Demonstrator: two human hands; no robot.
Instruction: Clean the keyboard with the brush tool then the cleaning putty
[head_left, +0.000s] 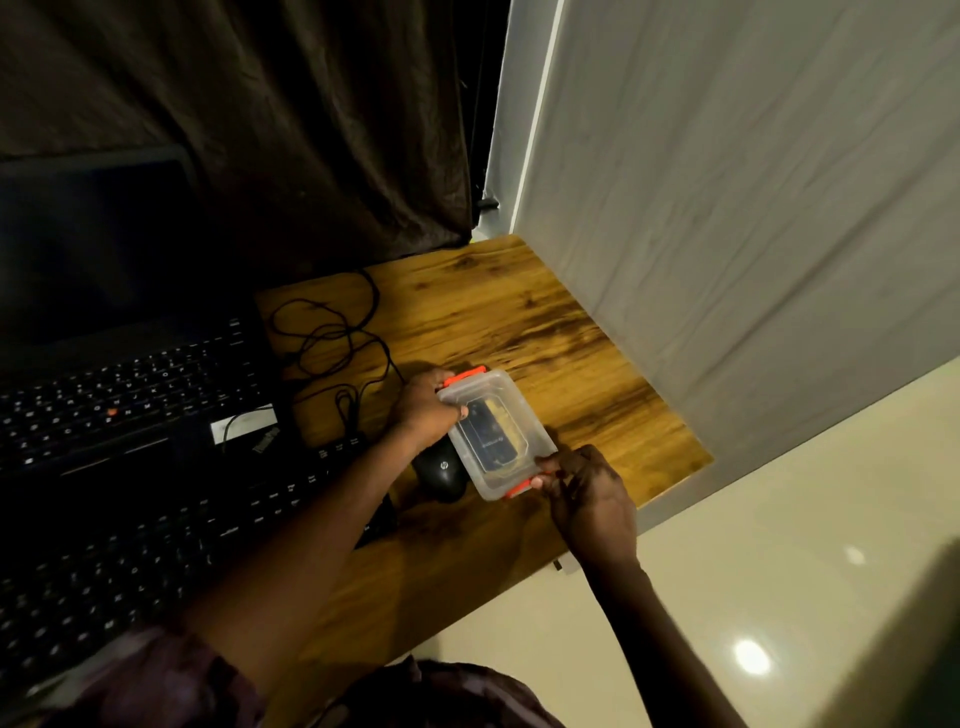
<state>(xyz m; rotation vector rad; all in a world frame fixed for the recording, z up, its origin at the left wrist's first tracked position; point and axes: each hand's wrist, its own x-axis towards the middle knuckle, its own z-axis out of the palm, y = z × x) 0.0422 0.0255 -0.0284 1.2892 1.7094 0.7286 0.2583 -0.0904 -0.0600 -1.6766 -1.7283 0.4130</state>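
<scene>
Both hands hold a clear box at the right side of the table.

The left hand (423, 410) grips the far end of the lidded box (493, 431), fingers curled round it. The right hand (587, 493) pinches its near end at the orange clip. Dark and yellow contents are unclear. The box is just beside a black mouse (441, 470). The keyboard (156, 561) lies left on the table (519, 322), before a laptop (130, 395).
</scene>
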